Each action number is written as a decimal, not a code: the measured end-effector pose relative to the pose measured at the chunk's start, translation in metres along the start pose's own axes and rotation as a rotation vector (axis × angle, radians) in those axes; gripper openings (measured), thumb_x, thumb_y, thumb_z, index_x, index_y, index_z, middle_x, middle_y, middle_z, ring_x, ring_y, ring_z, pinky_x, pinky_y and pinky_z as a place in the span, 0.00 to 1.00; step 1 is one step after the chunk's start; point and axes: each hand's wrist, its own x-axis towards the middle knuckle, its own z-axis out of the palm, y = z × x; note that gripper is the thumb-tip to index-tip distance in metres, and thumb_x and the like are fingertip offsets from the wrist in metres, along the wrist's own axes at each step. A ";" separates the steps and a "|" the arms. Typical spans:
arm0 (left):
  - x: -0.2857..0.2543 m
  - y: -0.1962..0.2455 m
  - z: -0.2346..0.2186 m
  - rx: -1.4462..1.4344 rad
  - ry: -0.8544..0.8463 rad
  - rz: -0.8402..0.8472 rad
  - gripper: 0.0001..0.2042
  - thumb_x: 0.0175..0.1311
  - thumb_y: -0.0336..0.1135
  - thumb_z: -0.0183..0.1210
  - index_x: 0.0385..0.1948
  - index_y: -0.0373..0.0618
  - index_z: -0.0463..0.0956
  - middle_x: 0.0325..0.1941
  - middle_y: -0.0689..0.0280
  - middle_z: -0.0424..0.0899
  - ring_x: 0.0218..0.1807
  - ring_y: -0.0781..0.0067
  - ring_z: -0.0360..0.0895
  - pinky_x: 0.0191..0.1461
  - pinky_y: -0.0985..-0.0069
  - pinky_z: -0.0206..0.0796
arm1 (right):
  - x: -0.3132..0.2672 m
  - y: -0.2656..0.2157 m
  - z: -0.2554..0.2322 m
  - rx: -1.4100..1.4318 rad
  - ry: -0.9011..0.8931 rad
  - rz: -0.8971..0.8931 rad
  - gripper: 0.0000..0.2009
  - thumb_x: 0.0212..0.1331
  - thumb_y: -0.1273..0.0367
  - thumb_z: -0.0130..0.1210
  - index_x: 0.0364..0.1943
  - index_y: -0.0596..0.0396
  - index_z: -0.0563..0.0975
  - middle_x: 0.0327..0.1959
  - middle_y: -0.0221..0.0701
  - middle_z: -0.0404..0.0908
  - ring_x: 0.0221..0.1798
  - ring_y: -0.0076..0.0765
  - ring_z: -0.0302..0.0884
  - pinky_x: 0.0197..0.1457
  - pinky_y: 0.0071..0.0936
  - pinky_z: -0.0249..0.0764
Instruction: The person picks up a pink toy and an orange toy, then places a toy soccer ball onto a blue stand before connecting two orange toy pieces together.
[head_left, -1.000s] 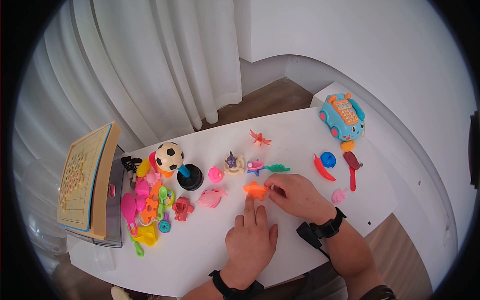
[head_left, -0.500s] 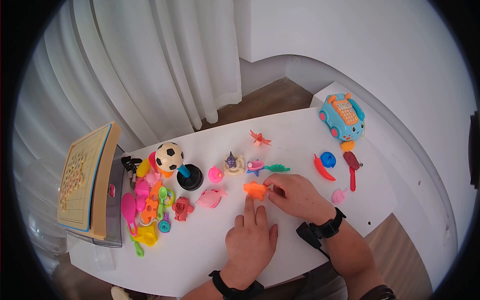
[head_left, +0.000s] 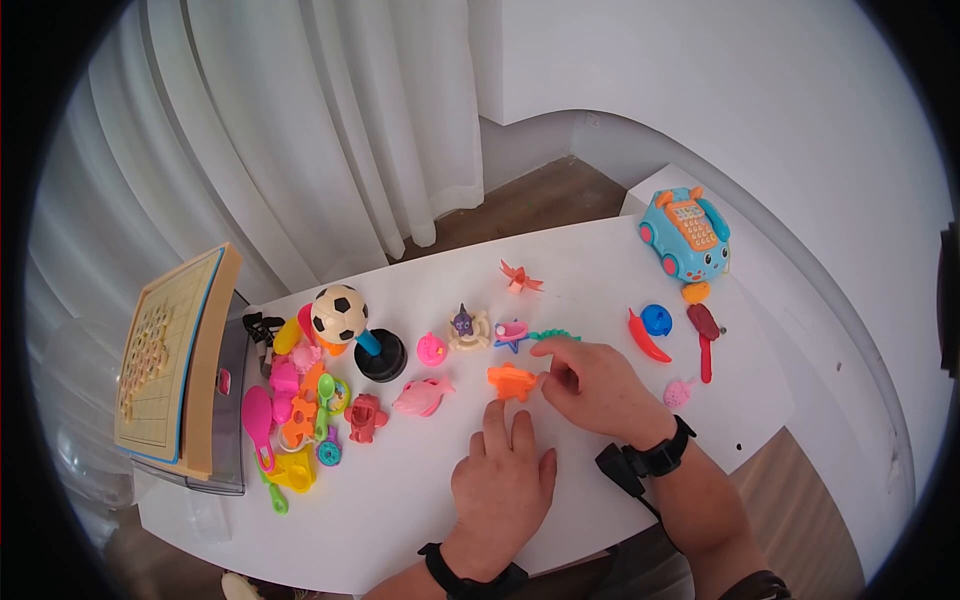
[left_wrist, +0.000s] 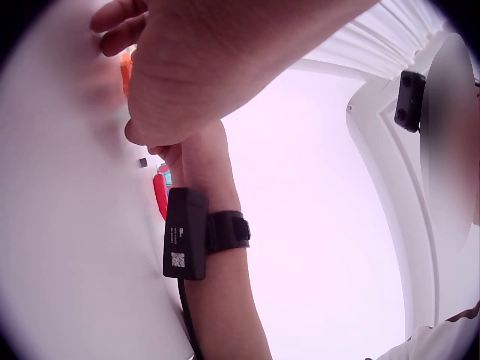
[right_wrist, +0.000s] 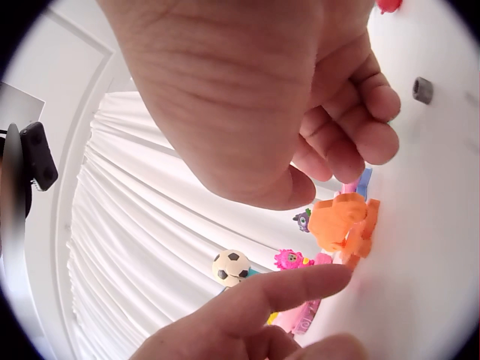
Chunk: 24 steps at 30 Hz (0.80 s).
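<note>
An orange plastic toy with knobbly edges (head_left: 511, 381) rests on the white table in front of me. My left hand (head_left: 500, 485) lies on the near side of it, index and middle fingers extended, fingertips right by its lower edge. To its right is my right hand (head_left: 598, 390), fingers loosely bent and nothing between them. In the right wrist view the orange toy (right_wrist: 337, 223) stands below the right fingertips, with a left finger (right_wrist: 307, 289) pointing at it. The left wrist view shows only a sliver of the orange toy (left_wrist: 126, 75), partly hidden by the hand.
Behind the orange toy sit a green toy (head_left: 553, 334), a purple figure (head_left: 464, 323) and a red-orange flower-like piece (head_left: 519, 277). A pink toy (head_left: 422, 396) and a soccer ball on a stand (head_left: 340, 314) are leftward. A toy phone (head_left: 688, 235) stands at back right.
My right hand has moved slightly away from the orange toy, and its fingertips now overlap the green toy. My left fingertips have drawn back a little from the toy's near edge.
</note>
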 end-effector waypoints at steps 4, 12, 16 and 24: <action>-0.003 0.001 0.002 -0.003 0.002 0.003 0.27 0.60 0.40 0.71 0.58 0.37 0.75 0.65 0.50 0.74 0.48 0.55 0.85 0.37 0.66 0.81 | 0.001 -0.006 -0.002 0.063 0.079 0.034 0.13 0.63 0.72 0.61 0.52 0.53 0.80 0.27 0.34 0.84 0.28 0.42 0.83 0.35 0.36 0.78; -0.003 0.001 0.002 -0.006 0.004 0.042 0.25 0.59 0.39 0.71 0.56 0.37 0.76 0.65 0.53 0.76 0.44 0.57 0.85 0.36 0.66 0.79 | 0.002 -0.005 -0.004 0.107 0.219 0.027 0.12 0.65 0.75 0.58 0.51 0.55 0.80 0.27 0.36 0.82 0.27 0.41 0.82 0.33 0.34 0.77; -0.002 0.000 0.003 -0.022 0.003 0.064 0.25 0.59 0.39 0.70 0.56 0.37 0.76 0.67 0.53 0.77 0.42 0.58 0.85 0.36 0.67 0.79 | 0.003 -0.006 -0.005 0.106 0.236 0.027 0.12 0.65 0.75 0.58 0.51 0.55 0.80 0.26 0.36 0.82 0.27 0.41 0.81 0.34 0.35 0.77; -0.001 -0.003 0.005 -0.011 -0.014 0.093 0.24 0.60 0.39 0.70 0.56 0.38 0.76 0.68 0.52 0.77 0.41 0.58 0.85 0.36 0.66 0.79 | 0.003 -0.005 -0.004 0.106 0.228 0.030 0.11 0.66 0.74 0.58 0.51 0.54 0.80 0.25 0.35 0.81 0.26 0.41 0.80 0.33 0.35 0.76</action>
